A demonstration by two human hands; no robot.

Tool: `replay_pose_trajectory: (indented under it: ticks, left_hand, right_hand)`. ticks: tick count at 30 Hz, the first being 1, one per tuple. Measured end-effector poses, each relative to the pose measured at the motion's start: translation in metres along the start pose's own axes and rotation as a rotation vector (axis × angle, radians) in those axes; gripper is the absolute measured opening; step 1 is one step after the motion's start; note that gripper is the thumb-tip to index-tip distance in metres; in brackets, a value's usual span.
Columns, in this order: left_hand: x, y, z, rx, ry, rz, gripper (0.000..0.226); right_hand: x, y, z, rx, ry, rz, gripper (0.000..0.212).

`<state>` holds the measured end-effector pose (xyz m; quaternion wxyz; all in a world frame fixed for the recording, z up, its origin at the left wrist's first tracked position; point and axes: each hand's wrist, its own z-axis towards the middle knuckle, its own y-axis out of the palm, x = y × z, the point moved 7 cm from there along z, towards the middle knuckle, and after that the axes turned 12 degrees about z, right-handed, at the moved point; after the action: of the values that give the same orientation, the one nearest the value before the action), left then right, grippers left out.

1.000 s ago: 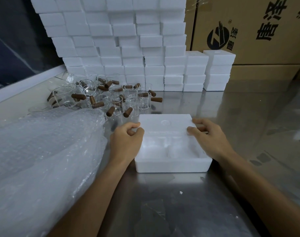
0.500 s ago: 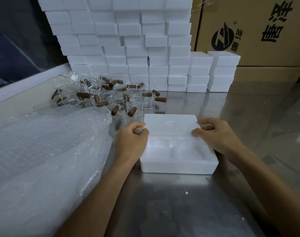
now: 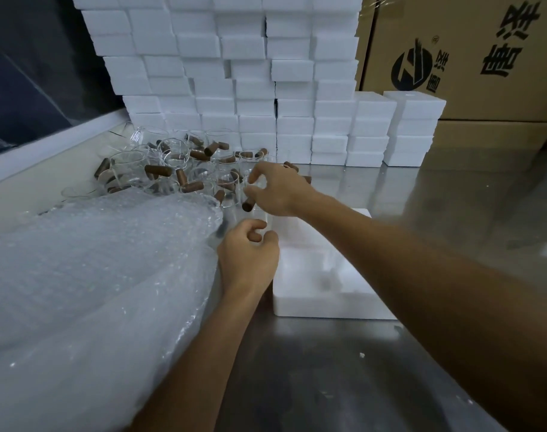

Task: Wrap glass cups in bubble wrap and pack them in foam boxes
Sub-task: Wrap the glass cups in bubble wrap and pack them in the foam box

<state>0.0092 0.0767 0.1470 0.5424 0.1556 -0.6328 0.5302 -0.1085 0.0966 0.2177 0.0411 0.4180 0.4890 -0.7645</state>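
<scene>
An open white foam box (image 3: pixel 325 297) with moulded hollows lies on the steel table (image 3: pixel 322 375). My right hand (image 3: pixel 280 190) reaches over its far end and pinches the rim of a clear glass cup (image 3: pixel 256 204) with a brown wooden handle, at the near edge of a heap of similar glass cups (image 3: pixel 172 169). My left hand (image 3: pixel 248 260) sits against the box's left edge with its fingers curled and nothing visible in them. A big roll of bubble wrap (image 3: pixel 88 294) lies to the left.
A tall wall of stacked white foam boxes (image 3: pixel 250 88) stands behind the cups, with two shorter stacks (image 3: pixel 393 132) to its right. Printed cardboard cartons (image 3: pixel 484 57) fill the back right. A white ledge (image 3: pixel 47 151) borders the table on the left.
My right hand left the foam box's right side, reached forward and left to the cups and took hold of one. My left hand stayed at the box's left edge.
</scene>
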Motion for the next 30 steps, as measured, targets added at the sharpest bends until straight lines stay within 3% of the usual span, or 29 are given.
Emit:
replay_pose_trajectory:
  ticks: [6, 8, 12, 21, 27, 30]
  left_hand:
    - [-0.001, -0.001, 0.001, -0.018, -0.057, -0.030, 0.005]
    - [0.000, -0.001, 0.001, -0.023, -0.051, -0.030, 0.006]
    - [0.000, -0.003, 0.000, -0.017, -0.053, -0.043, 0.005]
    - [0.000, -0.006, -0.002, -0.019, -0.046, -0.049, 0.008]
    - [0.015, -0.011, -0.007, 0.024, 0.065, -0.023, 0.014]
    - [0.027, -0.016, -0.012, 0.057, 0.158, 0.015, 0.027]
  right_hand:
    - [0.013, 0.042, 0.034, -0.200, 0.153, -0.230, 0.046]
    - [0.016, 0.043, 0.038, -0.147, 0.176, -0.251, 0.041]
    - [0.017, 0.036, 0.035, 0.026, 0.153, -0.256, 0.010]
    - [0.016, -0.015, -0.010, 0.333, 0.052, -0.064, 0.027]
    - [0.021, -0.050, -0.070, 0.406, -0.122, 0.253, 0.020]
    - [0.020, -0.063, -0.099, 0.431, -0.159, 0.384, 0.019]
